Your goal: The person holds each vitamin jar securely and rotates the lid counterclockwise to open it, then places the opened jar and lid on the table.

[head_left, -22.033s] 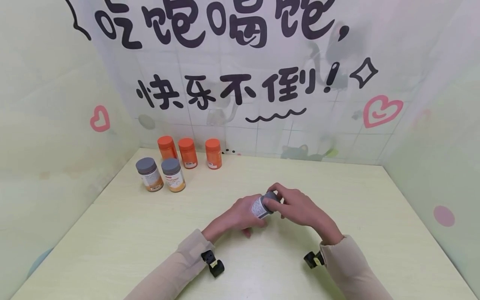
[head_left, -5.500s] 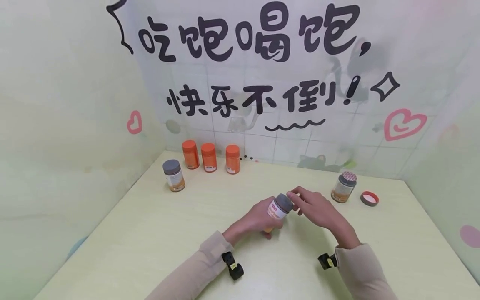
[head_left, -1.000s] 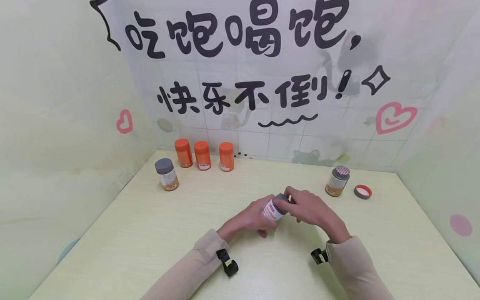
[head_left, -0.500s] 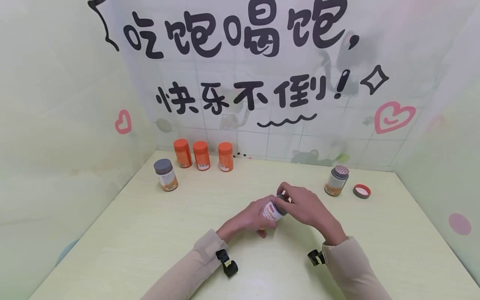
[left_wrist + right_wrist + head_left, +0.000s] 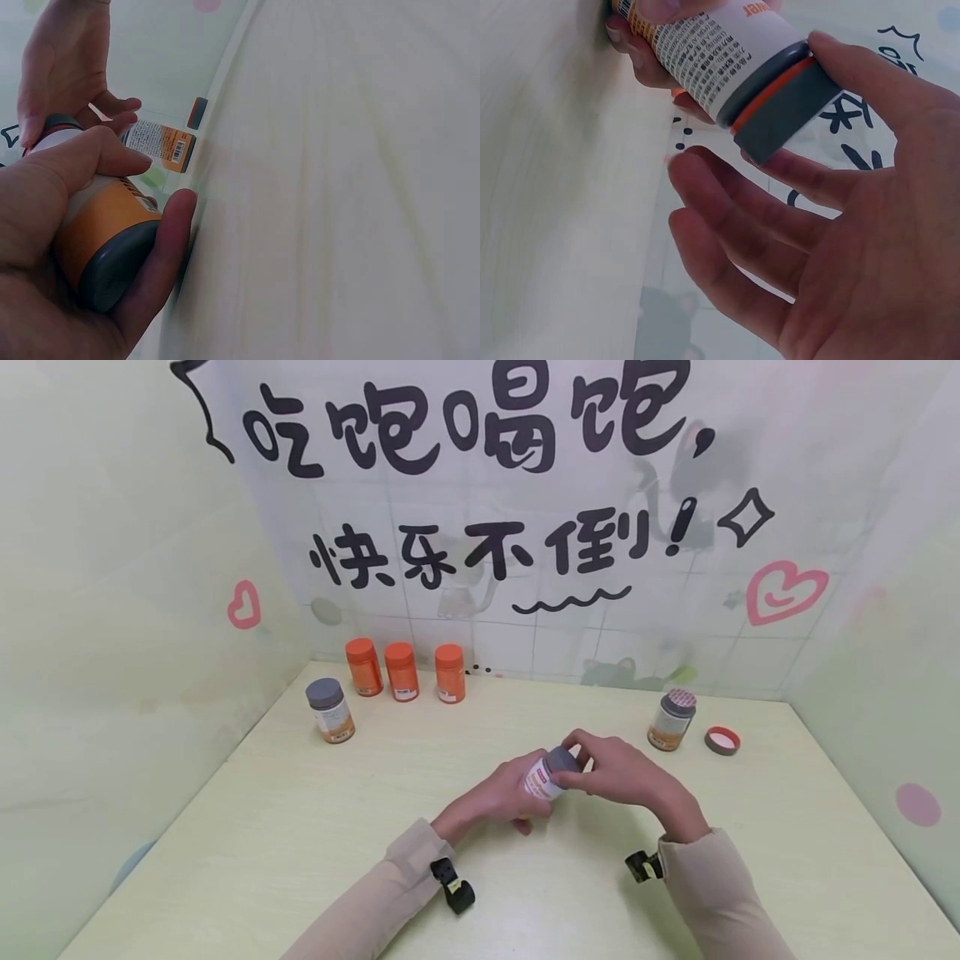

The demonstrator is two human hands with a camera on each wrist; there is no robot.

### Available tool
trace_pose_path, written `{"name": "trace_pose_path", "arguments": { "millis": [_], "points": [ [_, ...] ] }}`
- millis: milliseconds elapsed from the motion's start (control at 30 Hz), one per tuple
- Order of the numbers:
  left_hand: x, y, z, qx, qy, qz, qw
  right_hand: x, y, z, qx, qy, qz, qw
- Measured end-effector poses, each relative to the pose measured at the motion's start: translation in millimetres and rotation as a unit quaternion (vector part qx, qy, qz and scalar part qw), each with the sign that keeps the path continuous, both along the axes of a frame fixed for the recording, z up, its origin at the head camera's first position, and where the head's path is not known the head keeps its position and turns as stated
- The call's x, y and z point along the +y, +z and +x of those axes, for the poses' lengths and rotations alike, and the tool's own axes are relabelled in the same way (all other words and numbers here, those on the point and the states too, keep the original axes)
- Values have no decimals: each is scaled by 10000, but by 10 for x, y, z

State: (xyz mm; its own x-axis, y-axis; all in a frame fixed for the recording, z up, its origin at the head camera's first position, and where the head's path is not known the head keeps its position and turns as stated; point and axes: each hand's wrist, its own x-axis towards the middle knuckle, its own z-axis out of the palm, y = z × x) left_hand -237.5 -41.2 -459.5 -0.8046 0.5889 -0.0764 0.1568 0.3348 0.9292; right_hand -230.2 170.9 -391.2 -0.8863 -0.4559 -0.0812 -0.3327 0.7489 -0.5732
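My left hand [image 5: 498, 793] grips a tilted supplement bottle [image 5: 540, 782] with a white and orange label, fingers wrapped round its body. In the left wrist view its dark base [image 5: 116, 274] faces the camera. My right hand [image 5: 618, 774] has thumb and index finger at opposite sides of the grey cap [image 5: 787, 109], the other fingers spread loosely below. A red band shows between cap and bottle neck. Back right stands an uncapped bottle [image 5: 670, 727] with a patterned seal on its mouth; its cap [image 5: 722, 741] lies upside down beside it.
A capped grey-lidded bottle [image 5: 332, 714] stands at the left. Behind it, three orange bottles [image 5: 402, 672] line the back wall [image 5: 525, 647]. Side walls enclose the pale table [image 5: 300, 843] left and right.
Since the oldest frame, one grey-lidded bottle came to the back right, its cap off; another left the left group for my left hand. Lately my right fingers have shifted round the cap.
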Motion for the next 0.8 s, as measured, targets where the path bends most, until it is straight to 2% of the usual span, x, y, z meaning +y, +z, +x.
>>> {"name": "trace_pose_path", "arguments": {
  "millis": [300,467,800],
  "points": [
    [4,7,14,22,12,78,10000,58,5,-25,-138,359,25,9993],
    [2,13,17,66,12,40,10000,51,7,-23,-236,410,-7,9989],
    [1,-7,-2,94,-4,-40,9999,-10,19,23,201,330,-131,9992]
  ]
}}
